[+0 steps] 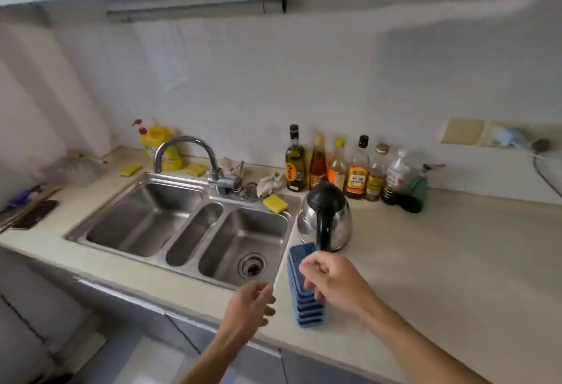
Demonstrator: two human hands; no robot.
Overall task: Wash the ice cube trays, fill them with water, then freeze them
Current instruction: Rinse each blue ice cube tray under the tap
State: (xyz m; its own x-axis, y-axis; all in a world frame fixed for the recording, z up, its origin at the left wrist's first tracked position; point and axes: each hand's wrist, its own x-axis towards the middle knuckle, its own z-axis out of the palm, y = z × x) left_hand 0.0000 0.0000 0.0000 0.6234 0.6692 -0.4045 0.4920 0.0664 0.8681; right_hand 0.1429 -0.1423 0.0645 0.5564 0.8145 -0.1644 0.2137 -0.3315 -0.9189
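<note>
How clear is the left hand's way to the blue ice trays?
Probably yes: the left hand is open just beside the blue ice trays, with nothing between them; the right hand holds their top.

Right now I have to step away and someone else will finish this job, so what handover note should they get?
Hands: left hand is open and holds nothing, over the counter edge. The right hand grips the top of the stack of blue ice cube trays.
Things: the stack stands on the counter, between the sink and the kettle.
Done: nothing visible; the faucet is not running.
Left: wash, fill, freeze.
</note>
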